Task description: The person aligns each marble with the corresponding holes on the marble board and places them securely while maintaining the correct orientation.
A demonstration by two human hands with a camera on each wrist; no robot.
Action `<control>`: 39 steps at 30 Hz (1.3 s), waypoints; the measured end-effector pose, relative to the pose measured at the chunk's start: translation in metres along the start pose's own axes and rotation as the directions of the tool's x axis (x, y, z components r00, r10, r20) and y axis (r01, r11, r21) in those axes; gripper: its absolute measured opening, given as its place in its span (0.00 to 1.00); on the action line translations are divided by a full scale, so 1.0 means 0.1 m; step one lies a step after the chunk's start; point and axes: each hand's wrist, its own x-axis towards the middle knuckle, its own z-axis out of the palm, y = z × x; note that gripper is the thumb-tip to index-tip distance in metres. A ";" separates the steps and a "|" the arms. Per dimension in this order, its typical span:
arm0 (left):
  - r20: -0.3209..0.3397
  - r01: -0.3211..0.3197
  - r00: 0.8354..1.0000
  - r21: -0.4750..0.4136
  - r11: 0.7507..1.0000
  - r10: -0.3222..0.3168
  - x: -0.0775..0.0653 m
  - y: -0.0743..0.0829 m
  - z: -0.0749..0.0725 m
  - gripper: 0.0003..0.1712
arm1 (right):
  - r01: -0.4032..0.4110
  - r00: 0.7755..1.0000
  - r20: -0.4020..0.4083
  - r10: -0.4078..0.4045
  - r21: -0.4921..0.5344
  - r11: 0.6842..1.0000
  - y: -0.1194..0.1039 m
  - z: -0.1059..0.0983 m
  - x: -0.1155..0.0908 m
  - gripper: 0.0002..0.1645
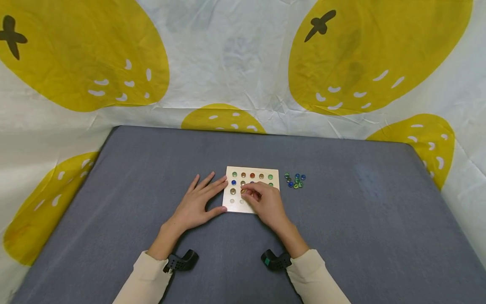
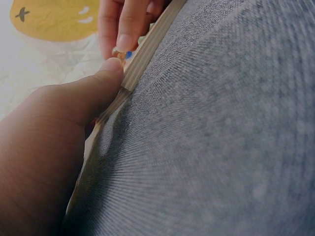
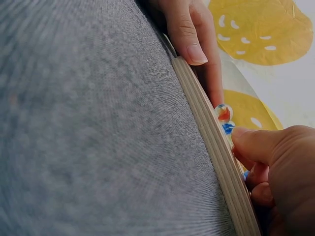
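Observation:
A pale wooden board [image 1: 252, 169] lies on the table with rows of coloured glass marbles set in its round hollows. Two pale hollows show in the near row at its left end. My left hand [image 1: 197, 206] lies flat with fingers spread, its fingertips and thumb against the board's left edge. Over the middle of the board, my right hand [image 1: 267, 203] pinches an orange-tinted marble [image 1: 243, 191] between thumb and fingertips. This hand covers the lower right part of the board. In the right wrist view, an orange-swirled marble [image 3: 224, 113] and a blue marble [image 3: 228, 128] stand by the thumb tip.
Several loose green and blue marbles [image 1: 297, 179] lie in a cluster just right of the board. Grey cloth covers the table [image 1: 152, 169]. A white curtain [image 1: 235, 50] with yellow fruit prints hangs behind it. Each wrist wears a black camera mount [image 1: 183, 260].

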 end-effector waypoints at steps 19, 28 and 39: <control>-0.007 -0.005 1.000 -0.006 1.000 0.005 0.00 0.01 0.00 0.41 | -0.010 1.000 0.005 0.010 -0.032 0.999 -0.02 -0.01 0.01 0.08; -0.011 -0.006 1.000 -0.008 1.000 0.006 0.00 0.01 -0.01 0.41 | -0.009 1.000 0.014 0.009 -0.053 0.999 -0.03 -0.01 0.01 0.07; -0.002 0.002 1.000 -0.002 1.000 -0.002 0.00 0.02 -0.01 0.41 | 0.001 1.000 0.018 0.000 -0.058 0.998 -0.04 -0.02 0.01 0.07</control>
